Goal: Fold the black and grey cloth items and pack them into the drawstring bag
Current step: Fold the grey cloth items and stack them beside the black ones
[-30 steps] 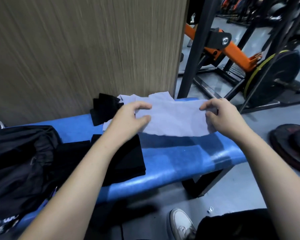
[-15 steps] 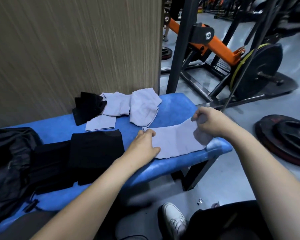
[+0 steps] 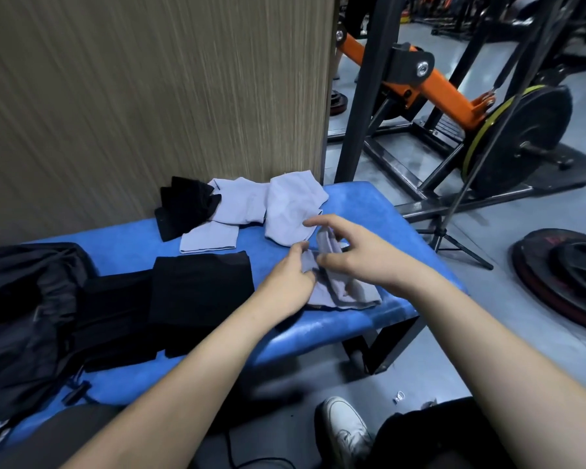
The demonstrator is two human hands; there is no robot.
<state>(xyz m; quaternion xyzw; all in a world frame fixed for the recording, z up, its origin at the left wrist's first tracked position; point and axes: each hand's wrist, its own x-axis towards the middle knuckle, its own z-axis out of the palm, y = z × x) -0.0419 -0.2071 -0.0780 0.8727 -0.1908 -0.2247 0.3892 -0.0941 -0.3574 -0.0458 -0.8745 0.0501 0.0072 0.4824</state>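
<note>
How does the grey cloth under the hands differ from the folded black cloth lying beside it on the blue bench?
The grey cloth under the hands is pale, rumpled and only partly folded; the folded black cloth is dark and lies flat in a neat rectangle. The left hand holds the grey one and the right hand pinches a fold of it, while nothing touches the black one. Both rest on the blue padded bench.
</note>
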